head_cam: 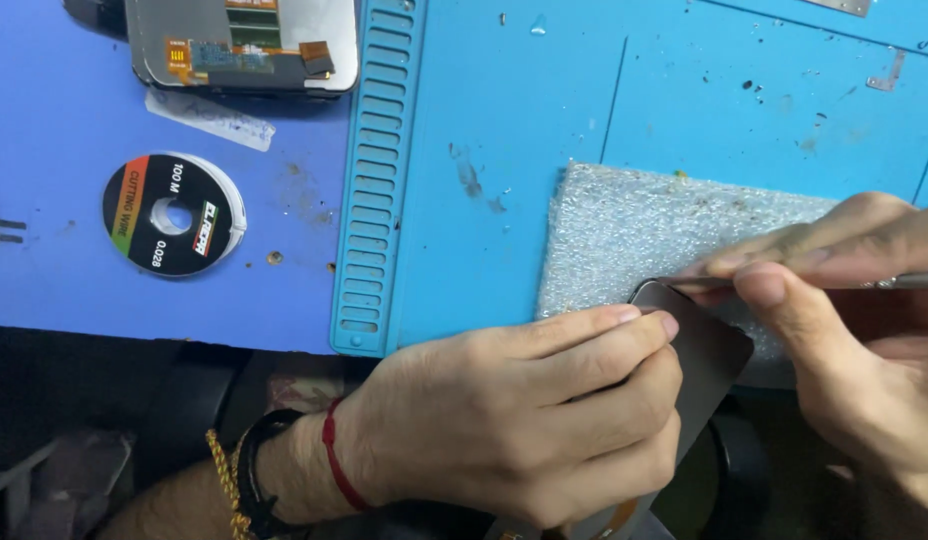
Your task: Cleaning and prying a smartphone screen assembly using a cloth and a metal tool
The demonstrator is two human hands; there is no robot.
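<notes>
i see my left hand [514,420] wrapped round the lower part of a dark phone panel [706,355], grip clamped on it w/ fingers curled over its near edge; the panel sticks out up and to the right from that grip, its rounded top corner resting on a grey foam pad [634,225]. my right hand [844,330] comes in from the right, thumb and fingers pinched together on a thin metal tool [909,282], tip lying at the panel's top edge, just beside my left fingertips [654,320]. can't tell if the tip is under the edge or only touching it.

panel looks flat, smooth, dark brown-grey, slightly glossy, w/ rounded corners; lower end hidden under my hand.

foam pad lies on a light blue work mat [504,130] w/ a slotted strip along its left side, all on the bench. further left on a darker blue surface [54,130]: a round black wire spool [174,214], and above it a phone screen assembly [244,45] w/ orange flex cables showing. red thread and a black band on my left wrist.
</notes>
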